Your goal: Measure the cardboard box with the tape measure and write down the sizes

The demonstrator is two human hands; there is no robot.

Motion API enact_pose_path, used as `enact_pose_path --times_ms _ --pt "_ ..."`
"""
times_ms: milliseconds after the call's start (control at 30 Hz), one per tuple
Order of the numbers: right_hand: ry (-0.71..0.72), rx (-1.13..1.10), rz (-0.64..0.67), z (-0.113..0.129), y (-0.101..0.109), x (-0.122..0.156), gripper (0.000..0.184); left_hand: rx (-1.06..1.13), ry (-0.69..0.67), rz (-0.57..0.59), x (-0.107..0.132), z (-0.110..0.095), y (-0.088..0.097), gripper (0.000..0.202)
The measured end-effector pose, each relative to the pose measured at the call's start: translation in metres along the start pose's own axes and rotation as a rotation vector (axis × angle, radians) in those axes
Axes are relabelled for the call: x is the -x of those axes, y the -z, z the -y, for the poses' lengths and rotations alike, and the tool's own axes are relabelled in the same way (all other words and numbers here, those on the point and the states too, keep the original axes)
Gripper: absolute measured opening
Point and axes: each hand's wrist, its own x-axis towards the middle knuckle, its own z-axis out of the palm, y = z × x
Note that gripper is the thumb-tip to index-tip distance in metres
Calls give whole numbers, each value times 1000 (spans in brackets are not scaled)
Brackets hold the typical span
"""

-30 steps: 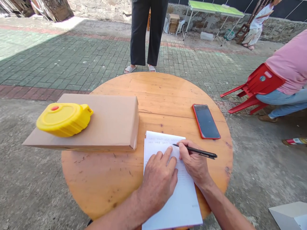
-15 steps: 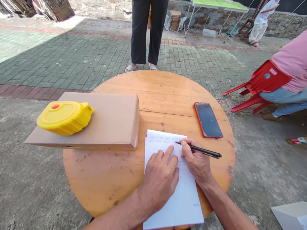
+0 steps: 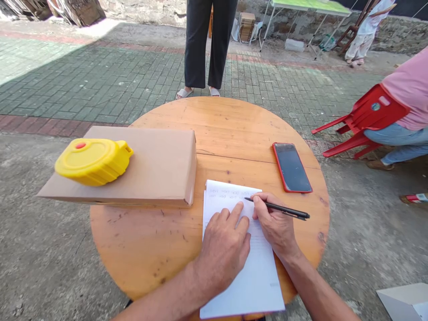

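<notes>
White sheets of paper lie on the round wooden table, with two rows of small handwriting near the top edge. My left hand rests on the paper, its fingers spread and its index fingertip just below the lower row. Between the thumb and fingers of my right hand is a black pen. The pen's tip points left at the end of the lower row; whether it touches the paper I cannot tell. Part of the sheet is hidden under my hands.
Left of the paper, a cardboard box carries a yellow tape measure case. A red-cased phone lies to the right. Beyond the table a person in dark trousers stands. Another person sits on a red plastic chair at the right.
The whole view has shifted slightly, so things appear a little further right. Both hands keep nearly the same pose over the paper, the pen still at the lower row.
</notes>
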Motion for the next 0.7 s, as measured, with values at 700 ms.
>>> enact_pose_path --times_ms 700 --pt "-63 -99 -78 -4 0 1 19 -9 5 5 0 0 0 12"
